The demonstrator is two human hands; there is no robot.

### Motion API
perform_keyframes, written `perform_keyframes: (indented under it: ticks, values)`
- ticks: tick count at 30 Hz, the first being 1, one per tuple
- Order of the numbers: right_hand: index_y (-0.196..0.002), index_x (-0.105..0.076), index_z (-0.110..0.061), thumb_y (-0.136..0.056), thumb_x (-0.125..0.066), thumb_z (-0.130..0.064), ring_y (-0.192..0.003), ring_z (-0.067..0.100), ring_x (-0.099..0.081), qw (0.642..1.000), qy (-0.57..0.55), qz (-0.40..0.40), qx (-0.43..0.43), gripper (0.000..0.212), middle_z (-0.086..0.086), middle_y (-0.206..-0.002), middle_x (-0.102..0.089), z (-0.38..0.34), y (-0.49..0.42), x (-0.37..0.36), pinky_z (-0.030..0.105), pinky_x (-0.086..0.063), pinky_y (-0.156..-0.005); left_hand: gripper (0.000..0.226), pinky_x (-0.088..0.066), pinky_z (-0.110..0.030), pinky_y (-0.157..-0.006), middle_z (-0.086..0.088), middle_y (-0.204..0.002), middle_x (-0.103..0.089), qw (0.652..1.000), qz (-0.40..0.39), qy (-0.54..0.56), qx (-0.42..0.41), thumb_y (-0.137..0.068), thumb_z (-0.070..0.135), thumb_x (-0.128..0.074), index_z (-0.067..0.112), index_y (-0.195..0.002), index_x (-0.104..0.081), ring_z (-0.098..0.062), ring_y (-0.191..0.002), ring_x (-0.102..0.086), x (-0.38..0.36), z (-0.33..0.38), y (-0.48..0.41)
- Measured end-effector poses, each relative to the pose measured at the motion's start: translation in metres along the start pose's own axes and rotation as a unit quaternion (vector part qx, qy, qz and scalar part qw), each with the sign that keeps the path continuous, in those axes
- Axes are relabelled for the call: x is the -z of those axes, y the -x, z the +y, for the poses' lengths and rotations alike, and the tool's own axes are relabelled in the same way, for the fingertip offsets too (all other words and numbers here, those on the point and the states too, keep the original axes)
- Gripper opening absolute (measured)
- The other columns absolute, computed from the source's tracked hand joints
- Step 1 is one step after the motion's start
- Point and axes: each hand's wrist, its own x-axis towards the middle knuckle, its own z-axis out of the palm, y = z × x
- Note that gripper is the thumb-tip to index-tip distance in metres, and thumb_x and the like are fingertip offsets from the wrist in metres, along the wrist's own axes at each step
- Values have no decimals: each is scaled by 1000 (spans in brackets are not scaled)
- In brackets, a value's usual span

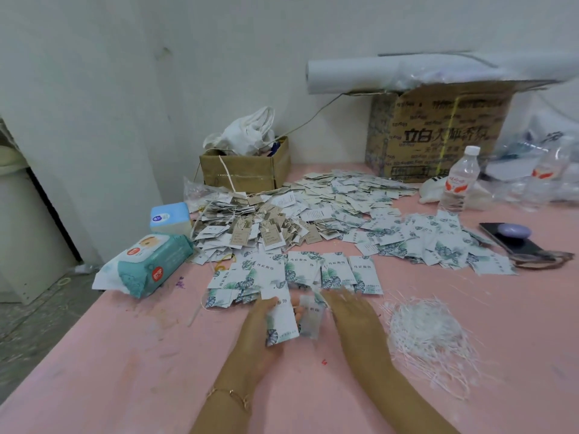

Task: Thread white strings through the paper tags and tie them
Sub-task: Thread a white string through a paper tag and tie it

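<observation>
My left hand (255, 327) holds a white paper tag with a teal leaf print (283, 322) above the pink table. A second tag (310, 321), blurred by motion, sits between my hands, at the fingers of my right hand (351, 311); whether that hand grips it is unclear. Just beyond my hands lies a row of leaf-print tags (300, 272). A loose heap of white strings (429, 333) rests on the table to the right of my right hand. Farther back, a big pile of tags (329, 208) spreads out, some with strings tied on.
A wet-wipes pack (147, 269) and a blue tissue box (170, 217) lie at the left. Behind stand a small cardboard box (244, 170), a large carton (438, 133) under a paper roll, a water bottle (459, 180) and a phone (513, 241) on the right.
</observation>
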Motion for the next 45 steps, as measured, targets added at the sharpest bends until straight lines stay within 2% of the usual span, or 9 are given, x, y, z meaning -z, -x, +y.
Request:
perform_keyframes:
  ticks: [3,6,11,18,22,26,34,42,45]
  values:
    - [-110,-72,-13,-58,-82,12,-112,32,-63,994,23,97,45,58,0,-106,-73,-7,9,12,56,-49,-92,32,-61,-39,-58,-21,-92,-72,999,13,37,13,-100,21,-46,-3,-116,-60,-30,-80,-70,-4,-14,15]
    - [-101,-75,-19,-63,-86,-3,-110,31,-64,984,31,121,126,43,-5,-101,-74,-19,18,13,54,-48,-93,55,-60,-41,-53,-20,-90,-74,997,-35,50,44,-99,44,-39,-2,-104,-70,-31,-75,-72,-14,-19,34]
    - [-82,-77,-35,-37,-98,-27,-98,18,-67,991,1,31,132,50,-8,-94,-75,-49,38,20,30,-57,-72,24,-57,-35,-58,-21,-99,-73,997,39,-60,-27,-100,21,-47,3,-107,-61,-29,-80,-72,-20,-34,53]
    - [-147,-24,-42,-100,-42,-31,-146,10,-7,997,24,-72,-8,52,-14,-158,-8,-18,61,12,32,-11,-115,28,-59,-40,-65,-22,-97,-73,990,6,-98,-105,-102,11,-43,-2,-125,-53,-31,-80,-71,-17,-35,79]
    - [-150,-18,-33,-98,-45,-19,-135,20,-27,978,76,11,-191,60,-4,-151,-29,4,68,15,34,-23,-107,35,-58,-35,-56,-17,-88,-75,982,7,-123,-141,-101,6,-44,19,-134,-41,-28,-68,-71,-16,-39,82]
    - [-147,-28,-24,-99,-43,-36,-120,20,-39,973,80,-21,-216,52,-1,-133,-42,13,60,15,31,-32,-97,62,-55,-30,-55,-2,-99,-76,965,9,-209,-160,-98,4,-52,58,-124,-40,-29,-77,-74,-15,-41,85]
    - [-84,-62,-5,-86,-56,1,-93,28,-48,959,-70,42,-271,10,10,-91,-57,11,61,25,36,-40,-75,35,-59,-32,-64,-24,-101,-70,961,12,-209,-183,-94,-8,-47,20,-113,-55,-29,-77,-73,-12,-48,89]
    - [-103,-64,-21,-91,-61,-26,-101,22,-48,967,-14,22,-254,14,-2,-104,-60,13,58,22,35,-38,-87,73,-58,-41,-81,-11,-109,-70,963,13,-206,-171,-99,-3,-45,44,-145,-14,-32,-85,-72,-14,-49,82]
    - [-92,-64,-22,-91,-60,-26,-98,21,-46,966,-7,27,-258,6,-2,-99,-59,14,58,19,34,-35,-84,54,-57,-38,-80,-19,-112,-68,965,-1,-203,-169,-97,-7,-44,28,-137,-34,-34,-86,-69,-13,-47,83]
